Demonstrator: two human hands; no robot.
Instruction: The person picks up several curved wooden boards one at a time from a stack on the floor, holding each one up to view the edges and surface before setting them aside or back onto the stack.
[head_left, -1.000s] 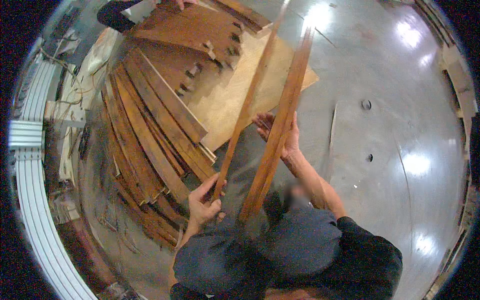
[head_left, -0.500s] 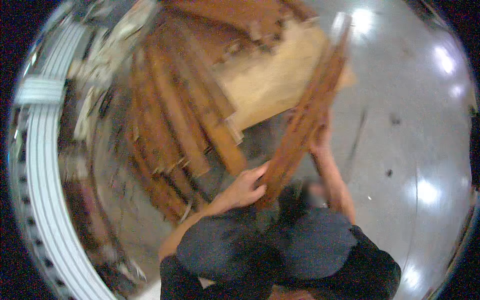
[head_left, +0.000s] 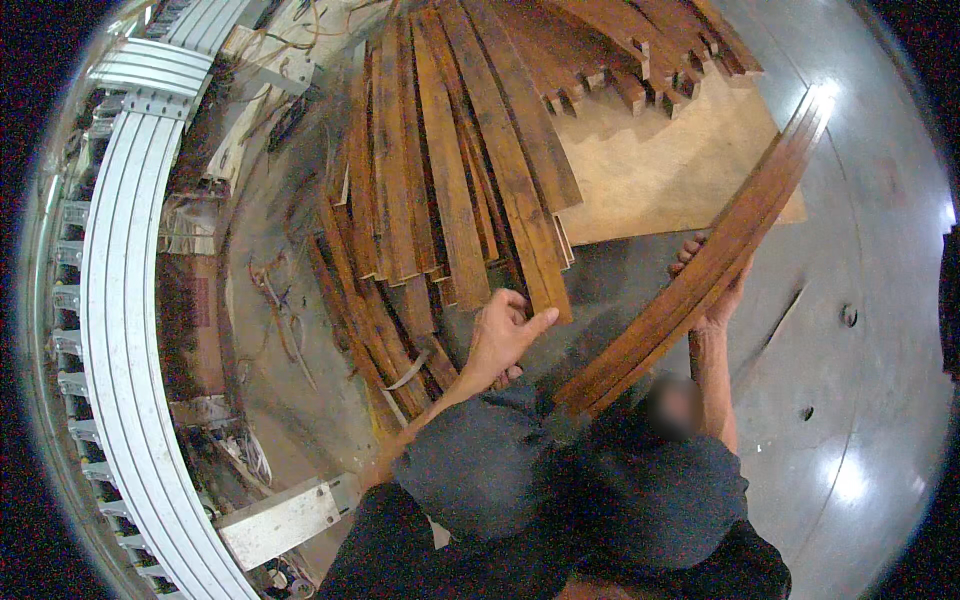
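In my right hand (head_left: 718,298) is a small stack of long brown wooden planks (head_left: 690,280). The fingers curl around the stack's middle, and it slants from near my knees up to the far right. My left hand (head_left: 507,338) pinches the near end of another brown plank (head_left: 535,262), thumb on its top face. That plank lies at the right side of a fanned pile of similar planks (head_left: 440,180). The far ends of some planks in the pile run out of view at the top.
A pale plywood sheet (head_left: 650,180) lies beyond my hands, with more stacked planks (head_left: 610,50) on it. On the left runs a ribbed light metal conveyor or rail (head_left: 120,300). Loose strapping (head_left: 280,310) lies on the grey concrete floor (head_left: 860,250).
My left hand has left the near end of the held stack and moved left onto a plank in the pile. My right hand still holds its stack, now farther right in view.
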